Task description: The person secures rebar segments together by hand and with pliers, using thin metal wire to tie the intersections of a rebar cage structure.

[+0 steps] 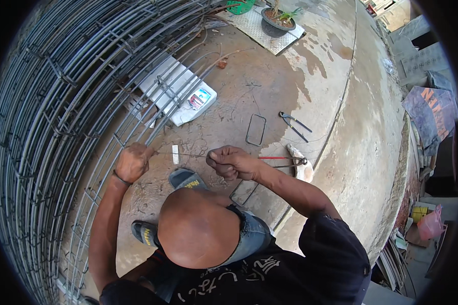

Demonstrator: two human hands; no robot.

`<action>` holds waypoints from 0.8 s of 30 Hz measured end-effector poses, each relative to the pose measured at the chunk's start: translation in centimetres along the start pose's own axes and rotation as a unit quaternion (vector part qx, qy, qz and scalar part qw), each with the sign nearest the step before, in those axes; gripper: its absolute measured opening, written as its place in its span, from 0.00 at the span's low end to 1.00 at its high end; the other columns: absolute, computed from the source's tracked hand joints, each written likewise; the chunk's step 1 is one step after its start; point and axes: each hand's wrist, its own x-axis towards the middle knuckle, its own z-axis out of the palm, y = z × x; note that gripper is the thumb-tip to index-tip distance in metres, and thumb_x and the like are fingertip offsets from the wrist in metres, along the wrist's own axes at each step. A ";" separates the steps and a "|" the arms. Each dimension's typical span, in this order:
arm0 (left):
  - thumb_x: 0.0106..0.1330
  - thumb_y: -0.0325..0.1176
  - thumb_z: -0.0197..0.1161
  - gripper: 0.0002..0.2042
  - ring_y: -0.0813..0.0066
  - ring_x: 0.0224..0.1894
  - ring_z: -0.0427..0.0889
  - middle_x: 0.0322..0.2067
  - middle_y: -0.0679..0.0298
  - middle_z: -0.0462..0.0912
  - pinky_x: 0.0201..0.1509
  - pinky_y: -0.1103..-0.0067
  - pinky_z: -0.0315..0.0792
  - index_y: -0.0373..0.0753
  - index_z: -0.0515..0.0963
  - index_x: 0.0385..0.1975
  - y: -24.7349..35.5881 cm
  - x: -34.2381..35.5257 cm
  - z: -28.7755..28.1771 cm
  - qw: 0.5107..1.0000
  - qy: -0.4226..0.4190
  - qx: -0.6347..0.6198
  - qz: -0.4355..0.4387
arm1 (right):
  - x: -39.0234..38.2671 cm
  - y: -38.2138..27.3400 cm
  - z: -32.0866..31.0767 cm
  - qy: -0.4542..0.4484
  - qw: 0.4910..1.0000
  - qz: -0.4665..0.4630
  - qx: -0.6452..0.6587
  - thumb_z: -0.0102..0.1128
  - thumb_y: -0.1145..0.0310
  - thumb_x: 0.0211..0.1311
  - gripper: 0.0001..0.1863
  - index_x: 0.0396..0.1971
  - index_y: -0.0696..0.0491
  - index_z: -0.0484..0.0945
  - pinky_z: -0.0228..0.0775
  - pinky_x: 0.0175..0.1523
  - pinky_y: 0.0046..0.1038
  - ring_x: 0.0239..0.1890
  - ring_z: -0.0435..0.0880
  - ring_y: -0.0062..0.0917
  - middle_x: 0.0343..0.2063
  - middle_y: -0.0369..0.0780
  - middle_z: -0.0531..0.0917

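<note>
Beside the rebar (62, 77), the step looks like holding a wire (187, 154) straight; the next move likely calls for steady grips.
Left hand (133, 162), arm reaching forward, curls its fingers around the wire's near end; right hand (232, 162), elbow bent outward, pinches the other between thumb and fingertips.

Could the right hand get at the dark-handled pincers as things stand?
Probably yes: the dark-handled pincers lie uncovered, ahead and to the right of the right hand. That hand seems to pinch a thin wire, so it might need to let go first.
</note>
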 end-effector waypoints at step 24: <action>0.58 0.24 0.58 0.02 0.54 0.28 0.76 0.26 0.54 0.78 0.32 0.66 0.69 0.35 0.75 0.29 4.5 -6.2 -3.8 0.966 -0.064 -0.020 -0.250 | -16.9 -5.6 -24.9 0.575 0.347 0.196 -0.714 0.61 0.63 0.42 0.21 0.39 0.56 0.75 0.67 0.49 0.44 0.44 0.78 0.37 0.31 0.44 0.83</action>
